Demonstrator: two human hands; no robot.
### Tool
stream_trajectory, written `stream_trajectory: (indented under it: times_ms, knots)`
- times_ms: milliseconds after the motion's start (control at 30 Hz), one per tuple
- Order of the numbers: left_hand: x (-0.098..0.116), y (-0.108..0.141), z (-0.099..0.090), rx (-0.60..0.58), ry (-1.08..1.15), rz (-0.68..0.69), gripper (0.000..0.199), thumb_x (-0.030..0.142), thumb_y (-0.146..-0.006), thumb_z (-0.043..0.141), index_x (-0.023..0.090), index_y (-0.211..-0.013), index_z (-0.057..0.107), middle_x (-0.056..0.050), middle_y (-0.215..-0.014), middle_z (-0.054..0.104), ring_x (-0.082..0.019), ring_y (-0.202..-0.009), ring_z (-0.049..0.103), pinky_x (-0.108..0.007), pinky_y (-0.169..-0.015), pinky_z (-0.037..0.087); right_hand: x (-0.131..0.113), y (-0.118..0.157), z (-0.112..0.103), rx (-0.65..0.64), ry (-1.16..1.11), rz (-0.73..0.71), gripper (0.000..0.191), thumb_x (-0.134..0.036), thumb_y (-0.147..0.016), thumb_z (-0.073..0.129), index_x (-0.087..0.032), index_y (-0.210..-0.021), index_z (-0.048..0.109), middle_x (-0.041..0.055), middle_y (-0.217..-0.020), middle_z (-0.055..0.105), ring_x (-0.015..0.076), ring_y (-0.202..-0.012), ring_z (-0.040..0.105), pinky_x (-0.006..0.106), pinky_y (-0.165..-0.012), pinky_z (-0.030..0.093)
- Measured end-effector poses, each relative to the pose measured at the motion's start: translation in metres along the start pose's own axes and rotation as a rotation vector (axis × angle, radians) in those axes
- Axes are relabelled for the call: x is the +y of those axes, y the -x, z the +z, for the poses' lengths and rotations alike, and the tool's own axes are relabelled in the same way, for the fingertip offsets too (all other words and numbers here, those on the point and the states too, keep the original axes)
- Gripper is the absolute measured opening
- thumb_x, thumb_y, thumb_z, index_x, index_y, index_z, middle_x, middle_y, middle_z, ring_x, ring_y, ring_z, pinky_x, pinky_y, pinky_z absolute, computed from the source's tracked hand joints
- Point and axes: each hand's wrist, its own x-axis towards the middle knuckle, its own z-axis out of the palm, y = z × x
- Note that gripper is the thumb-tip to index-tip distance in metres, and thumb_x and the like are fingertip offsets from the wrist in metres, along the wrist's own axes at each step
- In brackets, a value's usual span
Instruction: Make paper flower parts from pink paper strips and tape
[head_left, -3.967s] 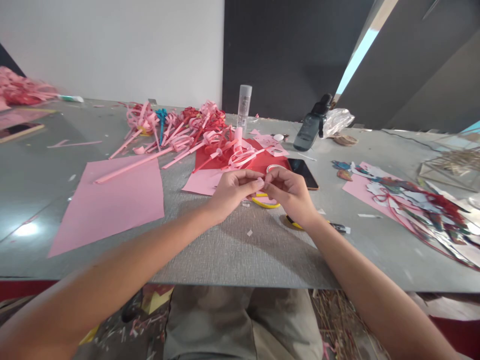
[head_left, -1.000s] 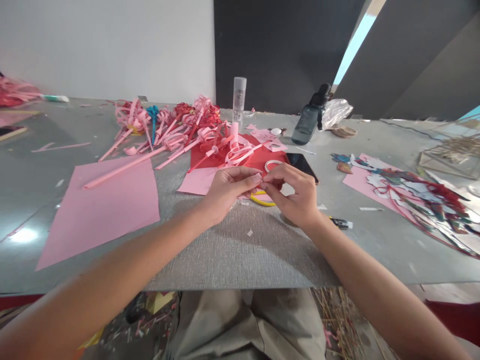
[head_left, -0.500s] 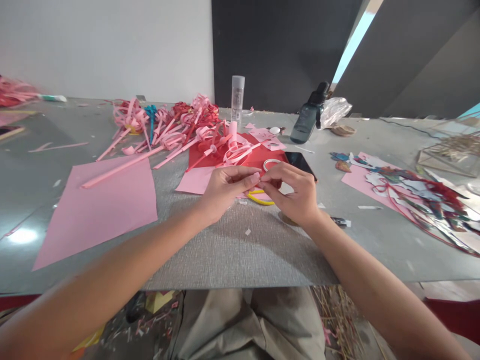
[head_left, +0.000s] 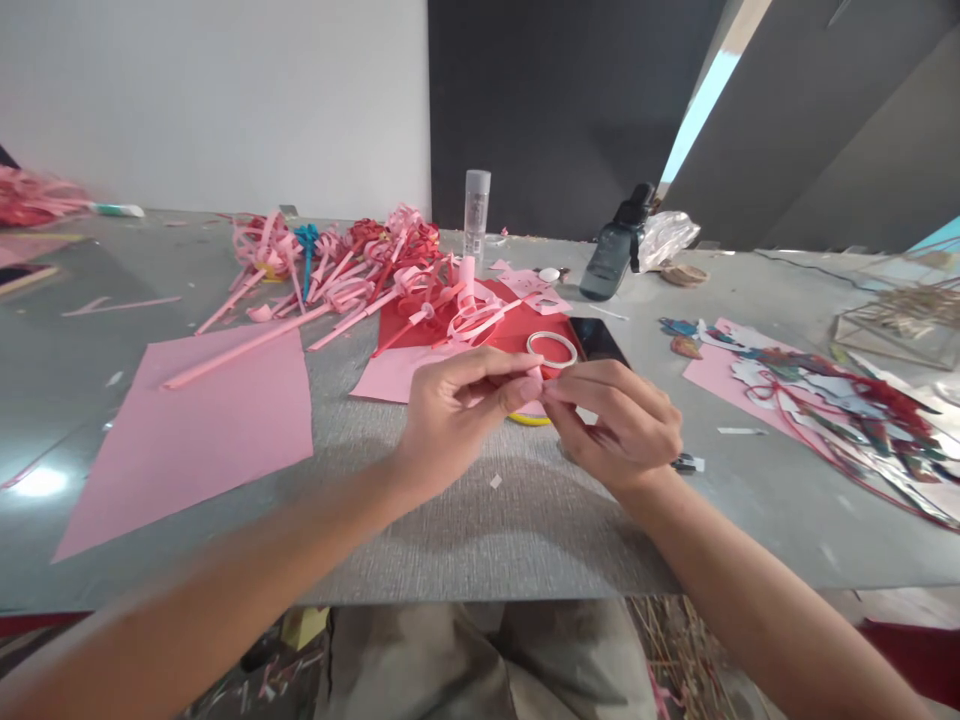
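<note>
My left hand point(head_left: 454, 415) and my right hand point(head_left: 619, 420) meet above the near middle of the table, thumbs and forefingers pinched together. Between the fingertips is something small, perhaps a bit of pink; its kind is hidden. Just behind the fingers a white tape roll point(head_left: 574, 352) lies on red paper point(head_left: 499, 296). Part of a yellow ring point(head_left: 529, 420) shows below the fingertips. A pink sheet point(head_left: 390, 372) lies partly behind my left hand, and a dark phone point(head_left: 600, 340) lies beyond my right.
Curled pink and red paper strips on sticks point(head_left: 360, 260) are heaped at back left. A large pink sheet point(head_left: 202, 430) bears a rolled pink paper stick point(head_left: 240, 350). A clear tube point(head_left: 476, 215) and dark bottle point(head_left: 606, 262) stand behind. Colourful cutouts point(head_left: 832, 385) lie right.
Both hands have shifted slightly right and nearer, still pinched together. More of the white tape roll now shows, and less of the yellow ring. The view has tilted a little.
</note>
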Motion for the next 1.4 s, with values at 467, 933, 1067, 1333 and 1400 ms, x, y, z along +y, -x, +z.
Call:
stream_trajectory:
  times_ms: [467, 933, 1067, 1333, 1400]
  knots:
    - [0.007, 0.007, 0.005, -0.008, -0.008, 0.199, 0.016, 0.021, -0.087, 0.08, 0.023, -0.103, 0.083, -0.004, -0.09, 0.08, -0.014, -0.078, 0.072, -0.022, -0.066, 0.061, -0.005, -0.011, 0.0, 0.05, -0.046, -0.104, 0.02, -0.004, -0.084, 0.071, -0.02, -0.096, 0.065, 0.002, -0.083, 0.073, 0.0128, -0.066, 0.068, 0.025, -0.056, 0.054]
    - [0.009, 0.006, 0.005, 0.002, -0.042, 0.228, 0.013, 0.019, -0.089, 0.078, 0.023, -0.1, 0.083, -0.004, -0.089, 0.08, -0.013, -0.074, 0.072, -0.023, -0.064, 0.061, -0.009, -0.011, 0.0, 0.086, -0.055, -0.099, 0.019, -0.004, -0.086, 0.071, -0.019, -0.095, 0.067, 0.0009, -0.082, 0.074, 0.0116, -0.067, 0.069, 0.024, -0.058, 0.056]
    - [0.007, 0.006, 0.004, -0.012, -0.045, 0.231, 0.015, 0.018, -0.089, 0.078, 0.024, -0.102, 0.083, -0.004, -0.09, 0.08, -0.013, -0.075, 0.072, -0.024, -0.066, 0.061, -0.009, -0.011, -0.001, 0.075, -0.039, -0.108, 0.019, -0.004, -0.085, 0.071, -0.019, -0.096, 0.067, 0.0008, -0.083, 0.074, 0.0113, -0.067, 0.069, 0.024, -0.058, 0.056]
    - [-0.001, 0.006, 0.0, -0.026, -0.048, 0.194, 0.017, 0.017, -0.09, 0.077, 0.024, -0.105, 0.082, -0.004, -0.094, 0.08, -0.014, -0.08, 0.073, -0.024, -0.07, 0.062, -0.008, -0.013, -0.003, -0.016, -0.014, -0.067, 0.017, -0.007, -0.089, 0.069, -0.021, -0.096, 0.067, 0.0002, -0.084, 0.074, 0.0108, -0.068, 0.069, 0.023, -0.061, 0.057]
    - [-0.002, 0.006, -0.001, -0.025, -0.055, 0.175, 0.016, 0.019, -0.09, 0.078, 0.024, -0.104, 0.082, -0.005, -0.094, 0.08, -0.015, -0.081, 0.073, -0.025, -0.069, 0.063, -0.008, -0.014, -0.003, -0.033, -0.009, -0.059, 0.014, -0.007, -0.09, 0.068, -0.021, -0.094, 0.067, 0.0002, -0.083, 0.074, 0.0101, -0.067, 0.067, 0.022, -0.06, 0.055]
